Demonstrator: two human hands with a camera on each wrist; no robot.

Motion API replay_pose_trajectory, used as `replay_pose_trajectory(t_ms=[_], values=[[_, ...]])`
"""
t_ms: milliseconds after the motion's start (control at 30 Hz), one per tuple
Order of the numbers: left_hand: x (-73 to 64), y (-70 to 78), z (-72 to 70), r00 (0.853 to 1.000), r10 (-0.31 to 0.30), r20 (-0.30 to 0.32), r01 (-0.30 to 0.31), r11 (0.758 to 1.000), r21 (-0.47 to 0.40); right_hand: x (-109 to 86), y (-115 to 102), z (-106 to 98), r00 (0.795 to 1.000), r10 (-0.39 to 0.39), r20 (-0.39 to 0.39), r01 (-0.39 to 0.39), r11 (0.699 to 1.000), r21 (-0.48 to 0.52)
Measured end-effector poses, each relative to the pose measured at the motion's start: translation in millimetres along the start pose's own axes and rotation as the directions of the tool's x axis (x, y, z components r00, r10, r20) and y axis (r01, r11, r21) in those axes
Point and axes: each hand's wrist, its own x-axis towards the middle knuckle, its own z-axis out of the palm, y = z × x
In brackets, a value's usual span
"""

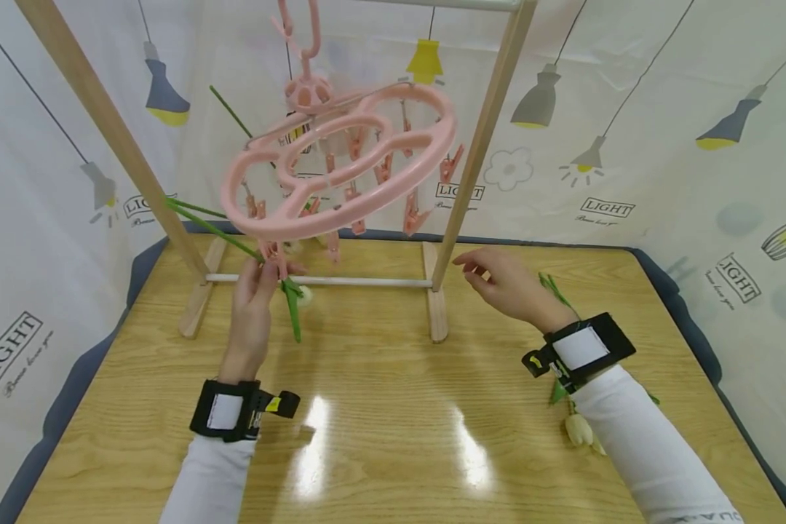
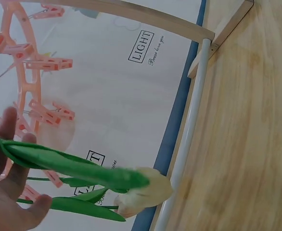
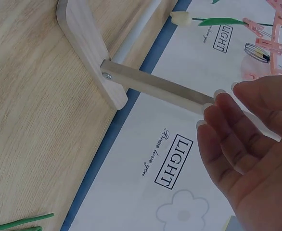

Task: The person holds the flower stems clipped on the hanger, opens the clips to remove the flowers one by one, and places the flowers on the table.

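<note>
White tulip (image 2: 83,168) aslant, bloom (image 2: 155,191) downward

at eleven o'clock, the hanger (image 1: 327,220) is smooth, glossy pink plastic; at one, the frame post (image 1: 482,145) is matt bare wood. the wood-grain tabletop (image 1: 386,415) shines at six; the sleeve (image 1: 651,440) at four is matt white cloth.
</note>
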Motion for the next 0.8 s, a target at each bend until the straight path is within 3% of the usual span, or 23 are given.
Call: replay_pose_trajectory(t_ms=[167,300,633,800], values=[[-2.8,-3.2,1.8,0.998,0.048,0.029,-0.045,0.995,-0.092,0.2,-3.4,2.2,1.0,-0.028,-0.004,0.028,1.0,0.007],[-4.5,-3.1,3.8,0.994,0.092,0.059,-0.085,0.991,-0.106,-0.6,-4.1,3.5,1.0,-0.024,0.002,0.024,1.0,-0.003],[-7.1,0.2,11.9,0.991,0.024,0.129,-0.026,1.0,0.013,-2.9,-8.9,13.5,0.999,-0.023,0.029,0.023,1.0,-0.008],[-6.1,1.3,16.8,0.985,0.06,0.162,-0.077,0.992,0.104,-3.0,-12.7,14.6,0.999,-0.022,0.043,0.021,1.0,0.021]])
